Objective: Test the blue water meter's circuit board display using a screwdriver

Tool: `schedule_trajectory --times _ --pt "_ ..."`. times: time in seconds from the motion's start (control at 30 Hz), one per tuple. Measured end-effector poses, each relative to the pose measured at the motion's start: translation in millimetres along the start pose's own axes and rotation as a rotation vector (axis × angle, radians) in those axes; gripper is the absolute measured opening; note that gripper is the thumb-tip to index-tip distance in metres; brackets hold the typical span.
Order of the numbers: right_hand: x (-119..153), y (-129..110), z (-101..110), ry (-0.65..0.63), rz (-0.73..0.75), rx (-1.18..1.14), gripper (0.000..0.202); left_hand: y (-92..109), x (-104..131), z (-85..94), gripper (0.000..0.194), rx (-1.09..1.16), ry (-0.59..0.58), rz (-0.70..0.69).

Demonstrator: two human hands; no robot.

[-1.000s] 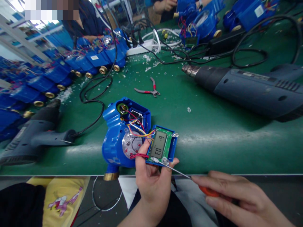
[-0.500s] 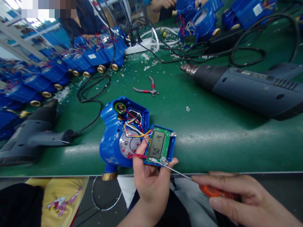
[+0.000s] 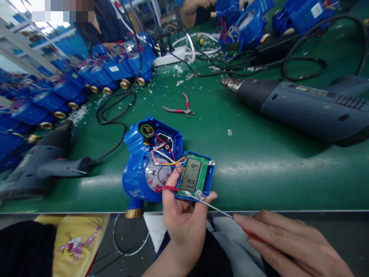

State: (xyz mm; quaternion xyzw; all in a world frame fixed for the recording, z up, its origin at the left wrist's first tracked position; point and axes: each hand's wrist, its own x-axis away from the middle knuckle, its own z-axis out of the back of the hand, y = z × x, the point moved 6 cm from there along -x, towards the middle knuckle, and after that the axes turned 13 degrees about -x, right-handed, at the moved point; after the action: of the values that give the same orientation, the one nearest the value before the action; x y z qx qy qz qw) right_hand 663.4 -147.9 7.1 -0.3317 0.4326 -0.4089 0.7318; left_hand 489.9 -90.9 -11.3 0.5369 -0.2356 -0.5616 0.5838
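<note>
Display board (image 3: 191, 175) sits near the bench (image 3: 259, 184) edge, close beside the blue meter (image 3: 134, 181), likely because wires (image 3: 175, 163) tether it. Left hand (image 3: 186, 219) pinches its casing, apparently bracing it against the orange-handled tool (image 3: 217, 210) pinched in the right hand (image 3: 288, 238), tip at the board's near edge.

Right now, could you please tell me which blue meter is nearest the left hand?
The meter wired to the display board in the left hand; the other meters sit farther away.
</note>
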Motion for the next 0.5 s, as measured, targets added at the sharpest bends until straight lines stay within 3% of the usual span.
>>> schedule_trajectory --times 0.3,0.5 --pt "7.2 1.7 -1.5 -0.027 0.045 0.113 0.034 1.5 -1.7 -0.5 0.072 -0.005 0.022 -0.003" --pt "10.8 -0.5 -0.4 0.050 0.092 0.169 0.034 2.9 -3.2 -1.1 0.072 0.021 0.035 0.015"
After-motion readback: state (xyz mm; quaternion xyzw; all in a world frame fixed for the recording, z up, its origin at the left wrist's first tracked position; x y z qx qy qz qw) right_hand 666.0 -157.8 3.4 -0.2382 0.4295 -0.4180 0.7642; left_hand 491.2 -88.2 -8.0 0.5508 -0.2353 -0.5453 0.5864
